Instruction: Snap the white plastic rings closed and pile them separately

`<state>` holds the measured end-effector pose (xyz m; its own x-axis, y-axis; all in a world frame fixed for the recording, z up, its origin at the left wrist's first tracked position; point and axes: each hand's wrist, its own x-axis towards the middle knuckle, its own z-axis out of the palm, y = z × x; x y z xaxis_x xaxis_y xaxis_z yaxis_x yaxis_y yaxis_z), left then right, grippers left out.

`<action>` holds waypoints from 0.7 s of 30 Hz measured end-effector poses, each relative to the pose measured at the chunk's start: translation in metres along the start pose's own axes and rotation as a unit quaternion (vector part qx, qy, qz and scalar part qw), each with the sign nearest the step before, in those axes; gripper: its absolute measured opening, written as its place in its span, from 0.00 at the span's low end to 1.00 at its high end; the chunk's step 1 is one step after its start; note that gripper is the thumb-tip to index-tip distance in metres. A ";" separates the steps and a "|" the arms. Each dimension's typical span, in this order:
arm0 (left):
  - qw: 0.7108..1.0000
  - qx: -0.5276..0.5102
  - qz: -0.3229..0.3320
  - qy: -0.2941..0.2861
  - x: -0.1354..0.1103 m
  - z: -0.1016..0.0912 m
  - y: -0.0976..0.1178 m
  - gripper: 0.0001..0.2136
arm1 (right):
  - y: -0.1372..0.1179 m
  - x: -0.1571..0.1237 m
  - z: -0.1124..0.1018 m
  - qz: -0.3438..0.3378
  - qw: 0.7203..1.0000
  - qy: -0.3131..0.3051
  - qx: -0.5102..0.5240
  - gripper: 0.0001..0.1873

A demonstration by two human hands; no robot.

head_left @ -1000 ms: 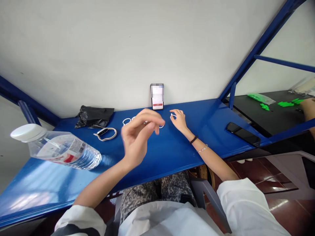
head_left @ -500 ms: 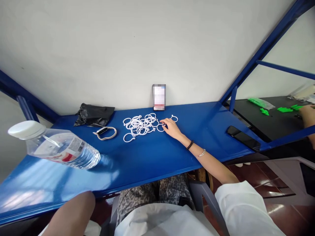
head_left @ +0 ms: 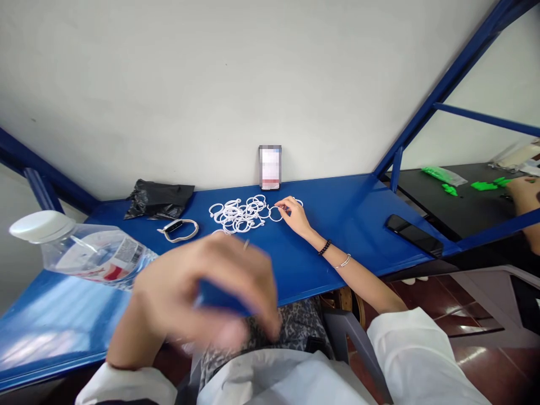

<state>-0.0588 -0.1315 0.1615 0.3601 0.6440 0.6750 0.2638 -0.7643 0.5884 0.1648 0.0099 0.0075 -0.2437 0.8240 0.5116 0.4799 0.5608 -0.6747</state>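
Observation:
My right hand (head_left: 293,215) pinches the edge of a white plastic ring (head_left: 270,216) at the right side of a loose heap of similar white rings (head_left: 238,216). Another ring shows partly behind the fingers. Smeared by motion, my left hand (head_left: 211,287) hangs in front of the blue table's near edge, closer to the camera than the heap. Its thumb and fingers are curved but apart, and nothing shows between them. It hides part of the table and the lowest ring.
A water bottle (head_left: 97,253) stands on the left of the blue table (head_left: 337,208). Behind it lie a black plastic bag (head_left: 160,198) and a watch (head_left: 179,229). One phone (head_left: 270,167) leans on the wall; another phone (head_left: 413,235) lies right. Another person's hand (head_left: 525,197) is beside green pieces (head_left: 484,185).
My left hand has risen into view from the lower left, over the table's front edge. My right hand has closed on a ring at the heap's right side, barely shifting.

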 end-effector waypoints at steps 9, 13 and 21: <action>0.968 0.097 -0.205 -0.103 0.034 0.071 -0.145 0.11 | -0.010 -0.001 -0.006 -0.037 0.998 0.041 0.029 0.09; 0.939 -0.088 -0.308 -0.124 0.023 0.085 -0.166 0.18 | -0.015 -0.002 -0.006 -0.063 0.997 0.042 0.030 0.10; 0.927 -0.219 -0.299 -0.052 0.010 0.115 -0.173 0.22 | -0.006 -0.003 0.000 0.022 0.989 0.073 0.128 0.15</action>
<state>0.0015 0.0031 0.0153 0.3562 0.9244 0.1366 0.0642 -0.1700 0.9834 0.1623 0.0037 0.0099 -0.0950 0.8378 0.5377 0.2542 0.5427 -0.8006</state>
